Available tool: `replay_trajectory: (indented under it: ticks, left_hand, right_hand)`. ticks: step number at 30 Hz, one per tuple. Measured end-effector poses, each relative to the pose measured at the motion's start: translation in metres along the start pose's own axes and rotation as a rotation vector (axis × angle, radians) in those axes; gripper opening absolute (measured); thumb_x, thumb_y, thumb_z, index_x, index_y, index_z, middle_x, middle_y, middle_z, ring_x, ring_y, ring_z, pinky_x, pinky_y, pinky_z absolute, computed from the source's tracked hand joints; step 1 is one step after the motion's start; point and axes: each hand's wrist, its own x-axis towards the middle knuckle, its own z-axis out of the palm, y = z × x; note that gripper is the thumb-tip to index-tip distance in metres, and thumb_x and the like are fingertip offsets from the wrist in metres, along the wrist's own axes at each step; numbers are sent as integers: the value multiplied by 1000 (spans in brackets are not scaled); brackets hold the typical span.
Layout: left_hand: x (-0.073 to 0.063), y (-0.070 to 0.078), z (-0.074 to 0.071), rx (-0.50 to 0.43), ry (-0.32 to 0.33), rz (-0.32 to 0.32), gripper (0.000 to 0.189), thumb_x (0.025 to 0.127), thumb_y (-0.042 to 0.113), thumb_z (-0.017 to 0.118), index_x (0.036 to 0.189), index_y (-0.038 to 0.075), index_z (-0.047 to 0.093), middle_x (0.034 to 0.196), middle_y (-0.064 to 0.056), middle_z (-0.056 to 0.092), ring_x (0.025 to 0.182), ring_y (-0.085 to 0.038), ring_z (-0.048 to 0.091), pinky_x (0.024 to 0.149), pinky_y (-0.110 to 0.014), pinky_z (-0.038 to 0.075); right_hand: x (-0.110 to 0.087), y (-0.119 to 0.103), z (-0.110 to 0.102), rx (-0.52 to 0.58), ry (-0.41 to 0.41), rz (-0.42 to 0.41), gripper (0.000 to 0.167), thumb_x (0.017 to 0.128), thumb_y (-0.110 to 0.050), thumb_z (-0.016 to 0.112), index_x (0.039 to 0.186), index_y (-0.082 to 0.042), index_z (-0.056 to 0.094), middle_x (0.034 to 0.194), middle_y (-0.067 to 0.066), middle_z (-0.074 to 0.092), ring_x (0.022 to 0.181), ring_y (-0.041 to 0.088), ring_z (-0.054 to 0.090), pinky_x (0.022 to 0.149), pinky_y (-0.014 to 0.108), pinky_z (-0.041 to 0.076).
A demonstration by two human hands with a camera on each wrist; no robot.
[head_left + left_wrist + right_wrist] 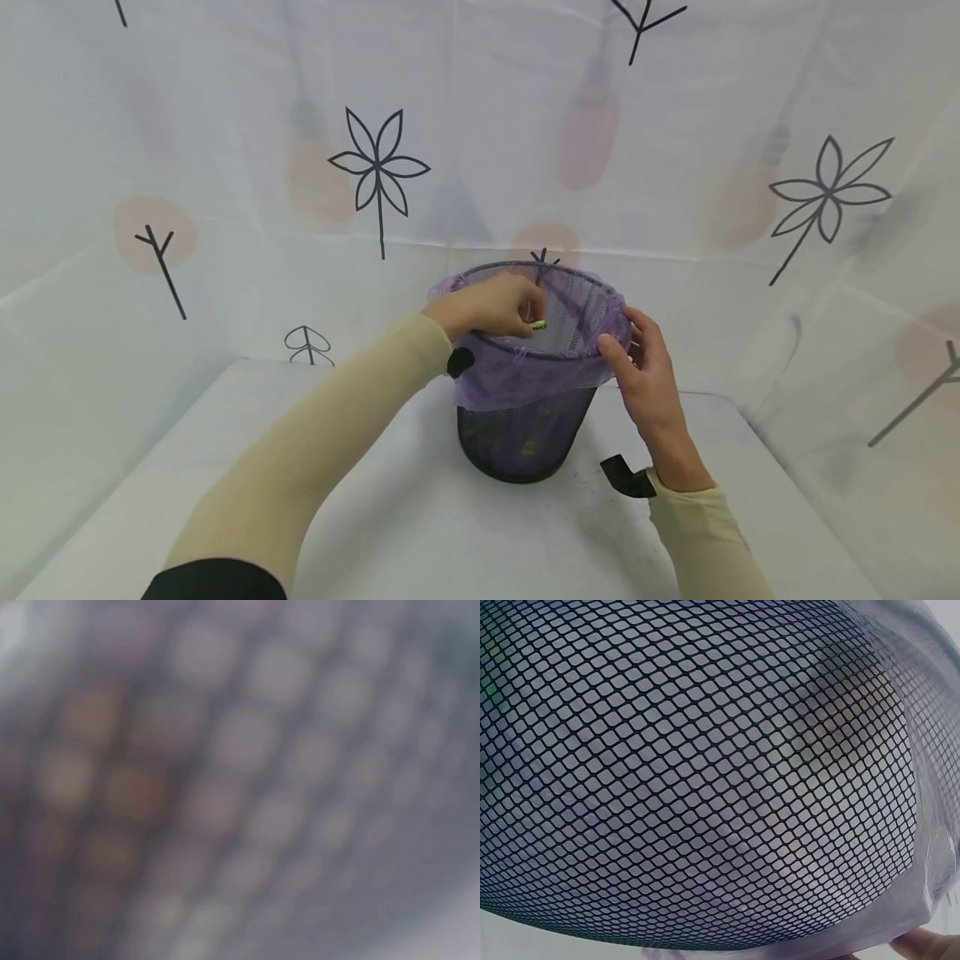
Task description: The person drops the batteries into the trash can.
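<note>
A black mesh wastebasket stands upright on the white table, lined with a purple plastic bag folded over its rim. Reaching over the near left rim, my left hand pinches a small bright green object above the opening; its exact kind is too small to tell. With thumb and fingers, my right hand grips the bagged rim at the right. In the right wrist view the mesh fills most of the picture, and a bit of the right hand shows at the lower right corner. The left wrist view holds only blurred mesh.
Some blurred yellow-green shapes show through the lower mesh of the basket. The white tabletop spreads around it. Behind hangs a white cloth printed with flowers and twigs. A black strap end sticks out from the right wrist.
</note>
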Motion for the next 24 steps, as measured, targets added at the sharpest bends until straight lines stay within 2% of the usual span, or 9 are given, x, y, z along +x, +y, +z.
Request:
replay_trajectory:
  ticks: [5, 13, 21, 24]
  left_hand:
    - [-1, 1, 0, 6, -20, -17, 14, 87, 15, 69, 100, 14, 66, 91, -1, 61, 83, -14, 57, 70, -25, 47]
    - [-1, 2, -1, -2, -27, -20, 17, 87, 18, 70, 103, 13, 65, 90, -1, 62, 80, -14, 58, 70, -26, 47]
    - [-2, 2, -1, -9, -31, -37, 21, 88, 20, 69, 107, 12, 64, 92, -1, 61, 82, -15, 57, 71, -27, 47]
    - [-3, 2, -1, -9, -28, -37, 20, 88, 19, 70, 106, 12, 64, 91, -1, 61, 82, -15, 58, 71, -27, 47]
  right_hand:
    - [0, 0, 0, -5, -1, 4, 64, 97, -30, 55, 150, -15, 23, 145, 14, 35, 126, 28, 41, 98, 52, 35]
    - [0, -1, -1, -8, 4, 8, 64, 97, -30, 54, 150, -15, 23, 144, 14, 37, 124, 26, 42, 96, 44, 37]
    - [0, -1, 0, -14, 9, 14, 65, 96, -30, 55, 150, -15, 23, 144, 14, 36, 124, 27, 42, 97, 49, 36]
    - [0, -2, 0, -13, 8, 15, 64, 96, -30, 55, 150, -15, 23, 144, 14, 36, 124, 27, 42, 96, 47, 37]
